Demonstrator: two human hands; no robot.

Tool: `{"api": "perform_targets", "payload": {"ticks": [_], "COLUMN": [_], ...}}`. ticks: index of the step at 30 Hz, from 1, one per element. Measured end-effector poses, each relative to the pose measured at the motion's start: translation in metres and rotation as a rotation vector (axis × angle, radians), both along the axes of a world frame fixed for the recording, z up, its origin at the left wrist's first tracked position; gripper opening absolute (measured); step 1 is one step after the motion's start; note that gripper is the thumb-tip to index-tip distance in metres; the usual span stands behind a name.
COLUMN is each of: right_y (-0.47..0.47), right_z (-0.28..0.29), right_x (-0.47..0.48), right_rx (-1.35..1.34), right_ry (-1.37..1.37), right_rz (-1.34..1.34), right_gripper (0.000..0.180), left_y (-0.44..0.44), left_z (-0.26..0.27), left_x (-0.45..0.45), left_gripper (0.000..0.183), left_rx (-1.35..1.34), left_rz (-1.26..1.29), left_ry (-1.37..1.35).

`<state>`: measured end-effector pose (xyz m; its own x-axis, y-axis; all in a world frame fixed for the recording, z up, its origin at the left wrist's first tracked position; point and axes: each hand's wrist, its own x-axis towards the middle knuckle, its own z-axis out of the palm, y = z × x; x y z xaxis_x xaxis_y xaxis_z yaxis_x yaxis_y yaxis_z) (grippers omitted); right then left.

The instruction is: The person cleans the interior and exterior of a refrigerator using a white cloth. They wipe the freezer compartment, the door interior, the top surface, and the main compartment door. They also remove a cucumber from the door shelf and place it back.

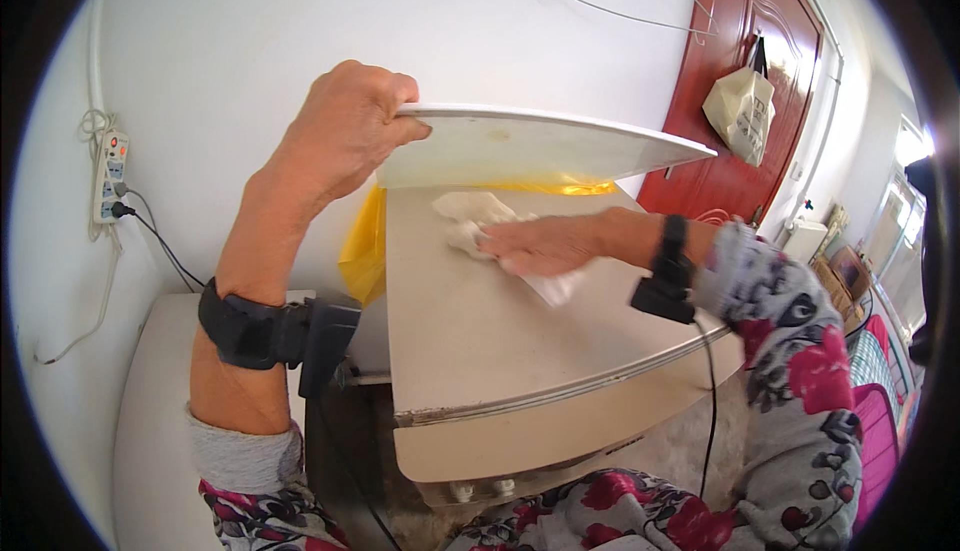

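Observation:
With fingers and thumb, my left hand [360, 119] grips the left corner of a thin white panel [525, 138], which is tilted up on edge. A faint brownish mark shows on the panel's near face. My right hand [544, 243] is blurred and presses a crumpled white cloth [472, 213] against the flat top of a beige box-shaped appliance [480, 341]. Part of the cloth sticks out below the palm. Yellow plastic sheeting [365, 251] hangs at the appliance's left side and also shows along its back edge. Dirt marks the front left corner of the top.
A power strip [112, 168] with plugged-in cords hangs on the left wall. Below it stands a white surface [172, 401]. A wire hanger [615, 10] is on the wall ahead. To the right, a cloth bag [742, 108] hangs on a red door [780, 25]. Cables trail from both wrist straps.

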<state>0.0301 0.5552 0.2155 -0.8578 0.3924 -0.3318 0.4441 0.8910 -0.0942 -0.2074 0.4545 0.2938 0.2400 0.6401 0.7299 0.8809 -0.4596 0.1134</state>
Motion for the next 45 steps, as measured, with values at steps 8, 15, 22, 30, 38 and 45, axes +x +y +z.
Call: {"api": "perform_targets", "payload": {"ticks": [8, 15, 22, 30, 38, 45], "right_y": [-0.064, -0.017, -0.058, -0.115, -0.112, -0.062], "right_z": [-0.024, 0.009, -0.023, -0.012, 0.012, -0.022], "right_x": [-0.003, 0.023, -0.051, 0.083, 0.117, -0.019], "right_rx": [-0.038, 0.013, -0.015, -0.01, -0.133, -0.038], "right_ry": [0.377, -0.043, 0.224, 0.22, 0.029, 0.143], "right_rz": [0.586, 0.05, 0.516, 0.445, 0.202, 0.585], "right_gripper": [0.049, 0.049, 0.052, 0.051, 0.053, 0.055], "left_y": [0.0, -0.004, -0.007, -0.004, -0.005, -0.008], "left_z": [0.0, -0.004, -0.004, -0.004, -0.005, -0.004], "left_x": [0.001, 0.004, 0.006, 0.006, 0.005, 0.006], "left_gripper": [0.019, 0.018, 0.019, 0.019, 0.017, 0.017], "left_rx": [0.004, -0.03, -0.014, -0.058, -0.041, -0.058], "left_rz": [0.048, 0.042, 0.065, 0.095, 0.098, 0.108], "left_ry": [0.07, -0.004, 0.024, -0.014, 0.083, 0.081]}}
